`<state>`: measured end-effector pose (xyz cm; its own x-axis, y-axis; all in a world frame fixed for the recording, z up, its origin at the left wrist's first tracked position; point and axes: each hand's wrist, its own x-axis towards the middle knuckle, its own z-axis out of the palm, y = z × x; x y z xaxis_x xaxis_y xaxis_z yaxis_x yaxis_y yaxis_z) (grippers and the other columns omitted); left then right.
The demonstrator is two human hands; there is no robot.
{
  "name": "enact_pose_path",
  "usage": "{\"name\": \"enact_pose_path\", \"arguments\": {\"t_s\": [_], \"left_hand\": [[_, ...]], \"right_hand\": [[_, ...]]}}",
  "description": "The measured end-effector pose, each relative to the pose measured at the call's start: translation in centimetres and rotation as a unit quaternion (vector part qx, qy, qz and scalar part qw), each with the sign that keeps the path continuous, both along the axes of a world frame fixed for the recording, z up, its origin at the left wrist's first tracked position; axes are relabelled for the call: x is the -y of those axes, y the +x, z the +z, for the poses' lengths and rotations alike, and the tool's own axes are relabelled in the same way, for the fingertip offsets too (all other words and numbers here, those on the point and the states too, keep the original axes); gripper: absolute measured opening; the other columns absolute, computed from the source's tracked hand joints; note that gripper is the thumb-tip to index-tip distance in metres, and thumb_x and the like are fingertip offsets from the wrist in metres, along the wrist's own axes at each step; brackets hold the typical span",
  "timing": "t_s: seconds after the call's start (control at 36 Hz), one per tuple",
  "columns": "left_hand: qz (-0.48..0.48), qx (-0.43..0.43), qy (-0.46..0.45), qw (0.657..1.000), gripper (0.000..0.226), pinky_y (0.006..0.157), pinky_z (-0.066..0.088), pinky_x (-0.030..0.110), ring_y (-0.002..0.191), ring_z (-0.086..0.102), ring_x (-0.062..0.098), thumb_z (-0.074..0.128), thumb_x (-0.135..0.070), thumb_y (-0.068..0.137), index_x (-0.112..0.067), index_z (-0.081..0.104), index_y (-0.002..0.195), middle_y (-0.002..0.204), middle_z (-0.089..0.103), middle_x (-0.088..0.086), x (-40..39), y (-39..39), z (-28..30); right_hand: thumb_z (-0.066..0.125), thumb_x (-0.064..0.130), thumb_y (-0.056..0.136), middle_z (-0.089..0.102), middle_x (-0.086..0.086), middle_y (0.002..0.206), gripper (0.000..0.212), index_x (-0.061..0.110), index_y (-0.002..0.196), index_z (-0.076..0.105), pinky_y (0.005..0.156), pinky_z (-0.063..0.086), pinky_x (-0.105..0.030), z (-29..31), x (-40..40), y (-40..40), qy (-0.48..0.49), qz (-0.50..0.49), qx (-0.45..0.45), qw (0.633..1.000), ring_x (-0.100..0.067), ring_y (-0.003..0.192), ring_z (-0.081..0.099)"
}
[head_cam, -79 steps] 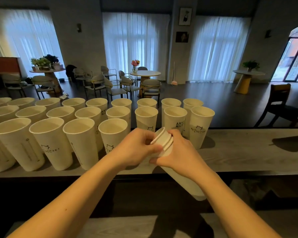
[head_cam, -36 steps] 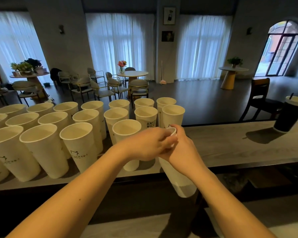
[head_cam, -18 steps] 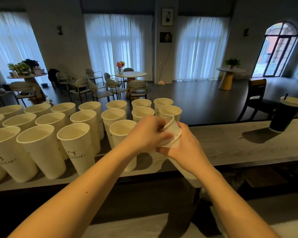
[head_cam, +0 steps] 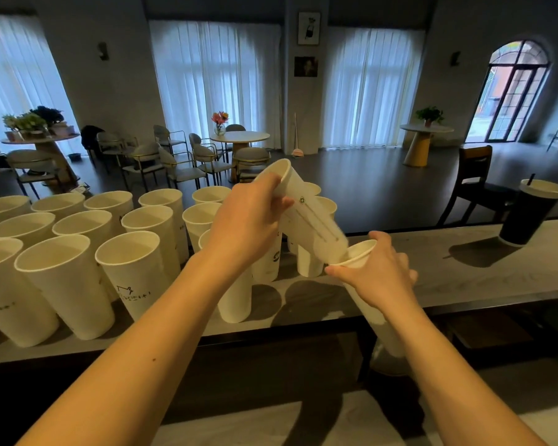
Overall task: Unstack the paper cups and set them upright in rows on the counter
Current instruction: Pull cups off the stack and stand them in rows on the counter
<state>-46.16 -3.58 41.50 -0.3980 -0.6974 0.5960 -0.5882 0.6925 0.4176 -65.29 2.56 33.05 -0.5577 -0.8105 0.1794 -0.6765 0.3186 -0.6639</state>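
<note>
The fingers (head_cam: 273, 201) of the left hand (head_cam: 248, 220) wrap round the upper part of a pulled cup (head_cam: 306, 214), thumb near its rim, grasping it firmly; the fingers of the right hand (head_cam: 377, 278) curl round the top of the remaining stack (head_cam: 368, 304), which hangs down past the front edge of the counter (head_cam: 480, 272). Half a second ago both hands were bunched together over the nested rims, the top cup only starting to lift; now the hands have drawn apart and nearly the whole body of the pulled cup is out, only its base sitting at or just inside the mouth of the stack; so one more cup is as good as freed, and what is left for it is, by the look of it, a turn to upright and a spot on the counter. The pulled cup lies tilted; its long axis runs from upper left to lower right, mouth pointing up and to the left, away from the person, base down toward the right hand. The stack's axis leans the other way, mouth up and left, base down and to the right, below the counter edge. The standing cups (head_cam: 62, 278) fill the left of the counter in rows, mouths up; a dark lidded cup (head_cam: 529, 217) stands well apart at the far right.
</note>
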Motion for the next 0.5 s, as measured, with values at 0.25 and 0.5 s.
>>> {"name": "enact_pose_path", "arguments": {"t_s": [0.25, 0.5], "left_hand": [[0.018, 0.245, -0.022, 0.969, 0.018, 0.071, 0.05, 0.033, 0.092, 0.062, 0.023, 0.055, -0.019, 0.096, -0.019, 0.055, 0.114, 0.106, 0.064, 0.005, 0.5, -2.4, -3.5], [0.03, 0.347, -0.114, 0.93, 0.024, 0.103, 0.042, 0.039, 0.099, 0.067, 0.024, 0.06, -0.021, 0.093, -0.016, 0.055, 0.116, 0.104, 0.072, 0.006, 2.1, -2.1, -6.0]], "right_hand": [[0.089, 0.044, 0.068, 0.045, -0.005, 0.148, 0.104, 0.027, 0.15, 0.028, 0.111, 0.035, -0.055, 0.5, 0.9, 0.6, -0.15, 0.008, 0.072, 0.986, -0.032, 0.137, 0.037], [0.09, 0.039, 0.07, 0.043, -0.002, 0.15, 0.104, 0.021, 0.152, 0.028, 0.101, 0.044, -0.041, -0.3, 2.6, 1.3, -0.185, 0.028, 0.11, 0.976, -0.024, 0.134, 0.044]]}}
